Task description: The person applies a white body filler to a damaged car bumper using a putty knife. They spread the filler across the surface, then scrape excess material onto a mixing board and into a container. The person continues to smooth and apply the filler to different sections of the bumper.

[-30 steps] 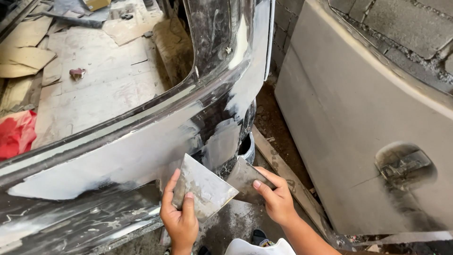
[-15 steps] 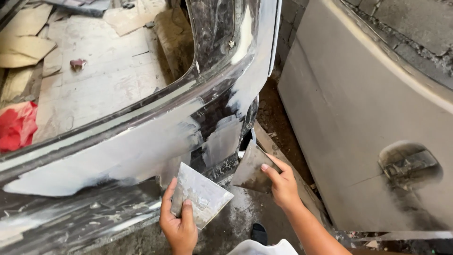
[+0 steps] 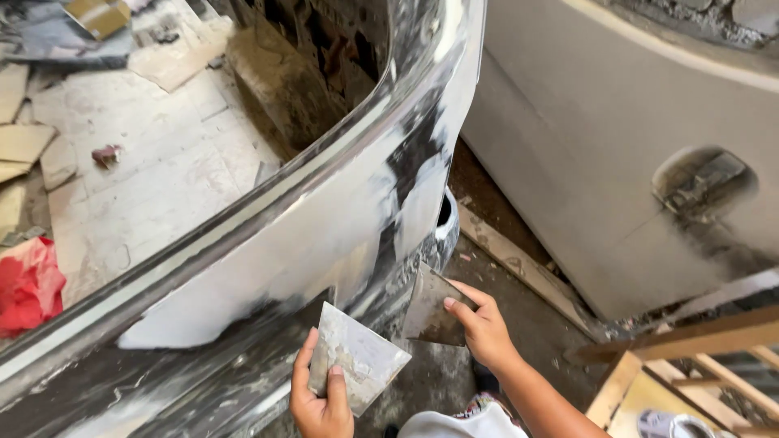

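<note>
- Head view, the hands: our left hand (image 3: 323,401) sits at about six o'clock in the frame, fingers curled shut around the near corner of a flat filler board (image 3: 359,365), a pale, smeared square plate tilted up toward the bodywork. Our right hand (image 3: 485,328) is just past it toward five o'clock, thumb and fingers pinched on the edge of a spreader blade (image 3: 430,308), a darker thin sheet held upright, its top corner close against the panel; we cannot tell whether it touches.
- Head view, the work: the black car body panel (image 3: 268,268) runs from eight o'clock up to one o'clock, curving round at its corner. A broad patch of grey filler (image 3: 324,235) covers its middle, with bare black showing through near the corner.
- Head view, doing it well, in our judgement: we keep the board just beside the blade so loading stays short, lay the blade at a shallow angle, press evenly, and draw along the curve so the edges of the patch feather out thin.
- Head view, the surroundings: a second grey panel (image 3: 617,162) stands at two o'clock with a dark recess in it. A red cloth (image 3: 28,284) lies at nine o'clock on the pale floor (image 3: 154,186), and a wooden frame (image 3: 690,357) sits at four o'clock.
</note>
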